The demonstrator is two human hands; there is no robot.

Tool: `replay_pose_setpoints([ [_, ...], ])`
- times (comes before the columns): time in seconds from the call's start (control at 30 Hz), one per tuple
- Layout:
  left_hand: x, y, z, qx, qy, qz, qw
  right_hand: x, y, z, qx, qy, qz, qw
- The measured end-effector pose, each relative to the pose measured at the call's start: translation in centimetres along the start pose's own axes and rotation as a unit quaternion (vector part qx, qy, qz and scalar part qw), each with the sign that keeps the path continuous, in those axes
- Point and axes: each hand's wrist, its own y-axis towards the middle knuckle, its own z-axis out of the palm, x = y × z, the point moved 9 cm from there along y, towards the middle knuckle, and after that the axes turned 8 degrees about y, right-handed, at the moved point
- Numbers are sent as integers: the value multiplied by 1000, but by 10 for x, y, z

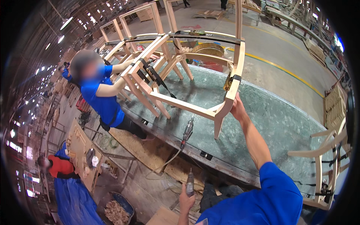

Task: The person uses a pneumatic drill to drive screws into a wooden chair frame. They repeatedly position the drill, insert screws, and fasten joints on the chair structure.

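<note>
My left hand point(185, 202) is closed around the grip of a power screwdriver point(190, 183), its bit pointing up, near the table's front edge. My right arm reaches out over the table, and my right hand point(236, 108) grips the near corner of a light wooden chair frame point(198, 109); some of its fingers are hidden behind the wood. A black strap with a brass-coloured ratchet buckle point(227, 82) is wrapped around this frame just beyond that hand. On the green tabletop point(255, 123) a second screwdriver point(187, 131) lies with a hose point(168, 160) running off the front edge.
A co-worker in blue point(101, 90) reaches into the neighbouring strapped chair frame point(137, 80). Another chair frame point(318, 152) stands at the right. Below left are a bin of wood shavings point(129, 204), a wooden bench point(80, 150) and a person in red point(60, 167).
</note>
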Motion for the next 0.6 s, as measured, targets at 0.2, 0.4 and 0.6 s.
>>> replay_pose_setpoints([
  [0.2,3,-34,-21,0,-254,-62,965,29,33,17,42,60,-77,994],
  [0.4,-36,-46,-68,-7,-442,-28,896,12,12,-11,94,112,-70,987],
  [0.6,-91,-23,-74,25,-479,69,875,42,-33,-63,149,59,-118,980],
])
